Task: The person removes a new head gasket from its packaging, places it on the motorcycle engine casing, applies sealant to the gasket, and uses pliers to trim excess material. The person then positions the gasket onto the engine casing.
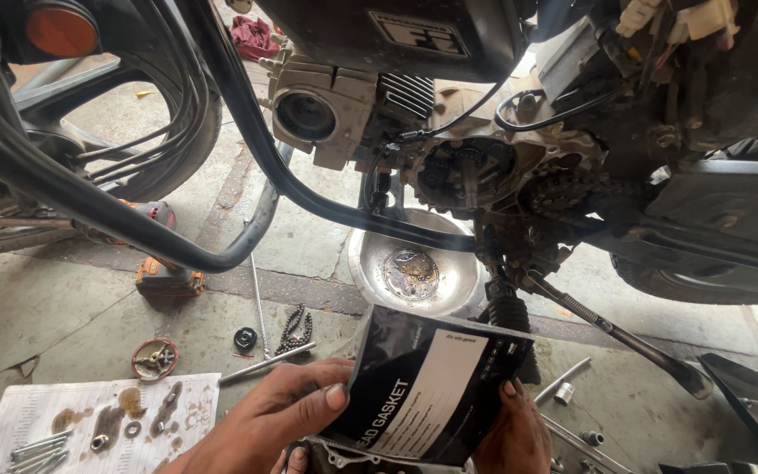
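Gripping a black gasket packet [427,386] in both hands, left hand [278,412] and right hand [511,434], before a steel bowl [370,259] under a stripped motorcycle engine [458,167].

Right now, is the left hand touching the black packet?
Touching. The head view shows the left hand with its thumb pressed flat on the black packet, holding its left edge; the right hand holds the other side.
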The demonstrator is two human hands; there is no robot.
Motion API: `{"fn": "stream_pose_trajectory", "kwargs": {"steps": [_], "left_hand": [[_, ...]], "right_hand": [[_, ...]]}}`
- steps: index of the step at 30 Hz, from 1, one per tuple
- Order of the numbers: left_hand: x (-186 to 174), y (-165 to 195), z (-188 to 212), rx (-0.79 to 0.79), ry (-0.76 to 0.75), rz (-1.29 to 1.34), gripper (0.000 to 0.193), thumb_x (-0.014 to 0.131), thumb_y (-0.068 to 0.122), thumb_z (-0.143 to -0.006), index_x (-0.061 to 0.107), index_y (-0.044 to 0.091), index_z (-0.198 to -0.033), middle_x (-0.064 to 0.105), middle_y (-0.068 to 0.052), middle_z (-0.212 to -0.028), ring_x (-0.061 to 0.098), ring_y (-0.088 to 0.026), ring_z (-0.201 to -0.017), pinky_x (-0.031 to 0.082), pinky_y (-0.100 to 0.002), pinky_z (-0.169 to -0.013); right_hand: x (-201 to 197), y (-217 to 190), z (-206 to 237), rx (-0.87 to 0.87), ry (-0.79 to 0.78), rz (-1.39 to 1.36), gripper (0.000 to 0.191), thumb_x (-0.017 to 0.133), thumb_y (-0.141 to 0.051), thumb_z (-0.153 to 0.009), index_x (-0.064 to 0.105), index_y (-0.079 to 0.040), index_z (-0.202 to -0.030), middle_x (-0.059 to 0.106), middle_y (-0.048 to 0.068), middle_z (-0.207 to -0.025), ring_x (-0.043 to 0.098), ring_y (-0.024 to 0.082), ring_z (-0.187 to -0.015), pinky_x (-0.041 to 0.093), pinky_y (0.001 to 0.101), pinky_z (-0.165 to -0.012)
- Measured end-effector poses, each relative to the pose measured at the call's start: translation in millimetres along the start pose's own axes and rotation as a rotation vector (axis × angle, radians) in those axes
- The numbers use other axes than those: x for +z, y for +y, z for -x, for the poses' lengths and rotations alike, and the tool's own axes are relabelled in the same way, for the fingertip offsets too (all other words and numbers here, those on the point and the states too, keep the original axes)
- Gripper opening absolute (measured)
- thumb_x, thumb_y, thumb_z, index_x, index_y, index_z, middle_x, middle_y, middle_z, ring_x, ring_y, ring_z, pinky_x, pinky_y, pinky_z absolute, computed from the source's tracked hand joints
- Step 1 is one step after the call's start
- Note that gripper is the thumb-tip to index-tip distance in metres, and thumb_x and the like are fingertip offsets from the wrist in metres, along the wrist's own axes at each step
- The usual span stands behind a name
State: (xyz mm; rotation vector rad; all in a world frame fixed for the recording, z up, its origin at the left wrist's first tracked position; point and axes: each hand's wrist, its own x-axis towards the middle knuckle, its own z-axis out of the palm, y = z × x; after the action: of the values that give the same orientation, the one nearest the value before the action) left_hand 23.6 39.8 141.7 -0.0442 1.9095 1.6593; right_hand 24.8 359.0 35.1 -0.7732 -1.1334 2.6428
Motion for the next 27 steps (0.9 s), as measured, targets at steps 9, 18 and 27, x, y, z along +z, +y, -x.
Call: {"fn": "stream_pose_trajectory", "kwargs": {"steps": [9, 18, 27], "left_hand": [[-1, 34, 3, -0.197, 0.098, 0.011, 0.055, 0.069, 0.045, -0.096, 0.066, 0.005, -0.133, 0.060, -0.019, -0.127, 0.058, -0.031, -0.126, 0.046, -0.045, -0.108], [-9, 16, -5, -0.104, 0.291, 0.156, 0.047, 0.071, 0.037, -0.091, 0.064, 0.000, -0.119, 0.069, -0.019, -0.115, 0.066, -0.025, -0.113, 0.053, -0.034, -0.100], [-16, -23, -20, 0.080, -0.100, 0.742, 0.055, 0.065, 0.013, -0.094, 0.051, -0.004, -0.144, 0.073, -0.023, -0.120, 0.072, -0.030, -0.097, 0.060, -0.045, -0.077]], "right_hand": [[-2, 12, 0, 0.058, -0.161, 0.046, 0.034, 0.048, -0.016, -0.100, 0.059, 0.008, -0.122, 0.073, 0.022, -0.106, 0.076, 0.033, -0.091, 0.065, 0.0498, -0.076], [-22, 16, -14, 0.111, -0.245, 0.161, 0.020, 0.054, -0.004, -0.094, 0.067, 0.006, -0.105, 0.076, 0.019, -0.094, 0.078, 0.028, -0.081, 0.067, 0.0471, -0.061], [-43, 27, -25, 0.097, -0.096, 0.155, 0.014, 0.062, 0.000, -0.092, 0.072, -0.005, -0.100, 0.077, 0.014, -0.088, 0.076, 0.021, -0.069, 0.062, 0.0352, -0.048]]}}
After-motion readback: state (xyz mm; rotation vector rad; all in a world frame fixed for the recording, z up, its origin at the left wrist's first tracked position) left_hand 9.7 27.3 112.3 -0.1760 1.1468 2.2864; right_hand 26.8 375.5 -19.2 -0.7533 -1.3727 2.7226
